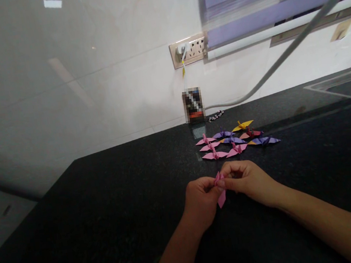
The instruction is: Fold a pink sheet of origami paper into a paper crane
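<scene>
A piece of folded pink origami paper (222, 198) is pinched between both hands above the dark counter, its pointed end hanging downward. My left hand (202, 199) grips it from the left with thumb and fingers closed. From the right, my right hand (246, 180) pinches its upper part, partly hiding the folds. Just beyond the hands lie several finished paper cranes: pink ones (215, 155) at the left, purple ones (264, 141) in the middle and right, a yellow one (242, 125) at the back and a red one (251, 133).
A pixelated box-like object (193, 105) stands against the wall, with a small beaded strand (216, 116) beside it. A wall socket (189, 50) holds a white plug and cable. A thick grey hose (271, 71) crosses the right side. At far right, a metal-rimmed sink (328, 89) is set in the counter.
</scene>
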Motion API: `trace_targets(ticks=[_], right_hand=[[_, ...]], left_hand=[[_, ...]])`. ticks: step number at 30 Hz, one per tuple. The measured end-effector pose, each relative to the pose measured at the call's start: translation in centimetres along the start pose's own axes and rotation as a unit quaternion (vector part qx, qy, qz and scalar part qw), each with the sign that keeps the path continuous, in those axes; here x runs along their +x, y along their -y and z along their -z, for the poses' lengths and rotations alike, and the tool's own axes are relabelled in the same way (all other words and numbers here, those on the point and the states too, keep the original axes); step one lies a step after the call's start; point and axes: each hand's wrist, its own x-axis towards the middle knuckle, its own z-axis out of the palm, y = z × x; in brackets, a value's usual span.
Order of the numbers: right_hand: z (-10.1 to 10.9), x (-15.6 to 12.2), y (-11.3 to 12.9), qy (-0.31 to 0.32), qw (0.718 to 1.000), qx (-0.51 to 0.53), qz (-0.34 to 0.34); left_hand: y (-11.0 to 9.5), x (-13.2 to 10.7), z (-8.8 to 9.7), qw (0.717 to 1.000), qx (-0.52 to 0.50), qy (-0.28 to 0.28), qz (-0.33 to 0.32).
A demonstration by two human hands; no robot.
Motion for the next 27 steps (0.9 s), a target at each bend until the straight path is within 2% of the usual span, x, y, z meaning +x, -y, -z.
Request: trace_targets(ticks=[5, 10, 14, 18, 22, 27], right_hand=[[0.2, -0.2, 0.1, -0.015, 1.0, -0.016, -0.006], [0.3, -0.1, -0.1, -0.007, 1.0, 0.014, -0.003], [0.6, 0.1, -0.1, -0.004, 1.0, 0.026, -0.005], [0.4, 0.0, 0.1, 0.05, 0.999, 0.002, -0.009], [0.1, -0.2, 0.2, 0.02, 1.0, -0.013, 0.015], [0.0, -0.4, 0.2, 0.023, 1.0, 0.017, -0.012]], left_hand=[[-0.6, -0.1, 0.2, 0.999, -0.026, 0.04, 0.019], [-1.5, -0.3, 0.2, 0.994, -0.06, 0.076, 0.05], [-1.6, -0.4, 0.1, 0.994, -0.054, 0.07, 0.061], [-1.1, -0.3, 0.0, 0.997, -0.03, 0.051, 0.049], [-0.9, -0.4, -0.2, 0.997, -0.033, 0.054, 0.036], [-1.2, -0.4, 0.0, 0.994, -0.052, 0.091, 0.033]])
